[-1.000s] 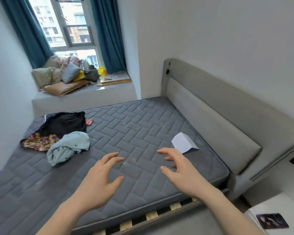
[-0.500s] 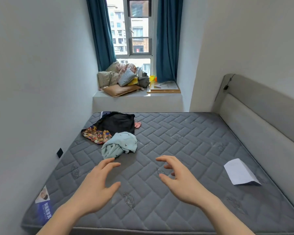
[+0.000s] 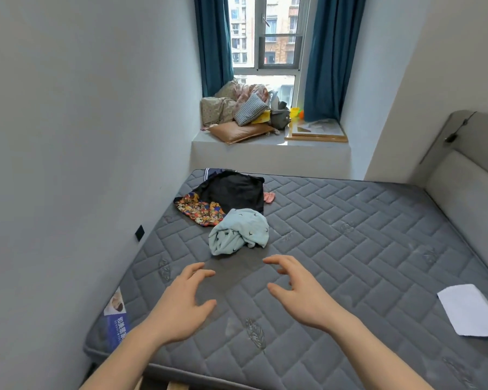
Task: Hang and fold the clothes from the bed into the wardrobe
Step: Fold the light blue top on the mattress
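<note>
Reaching forward with fingers spread and loosely bent, gripping nothing: left hand (image 3: 181,305) and right hand (image 3: 302,294) hover side by side above the mattress (image 3: 350,249), well short of the clothes.

Just beyond the fingertips lies a crumpled pale blue garment (image 3: 238,232) with small dark marks, bunched into a soft lump. Behind it, touching or overlapping, a black garment (image 3: 231,191) lies flatter, with a bright flowered cloth (image 3: 199,209) poking out at its left and a small pink scrap (image 3: 268,197) at its right. A striped navy edge (image 3: 213,172) shows at the far side. No wardrobe in view.

Risks, judged from here: grabbing the blue lump by one fold could leave it trailing and dragging the neighbouring pieces along; lifting the black piece could carry the small pink scrap off unnoticed. Thin, limp fabrics offer no fixed shape, so finding shoulders or a waistband may need a shake-out first.

Quilted grey mattress, stitched in a brick pattern, slightly rough, bare of sheets. Near the right edge rests a folded white paper (image 3: 468,311), well apart from the clothes. Padded grey headboard (image 3: 468,198) on the right; pillows (image 3: 237,114) piled on the window ledge (image 3: 268,153) between blue curtains (image 3: 321,57).
</note>
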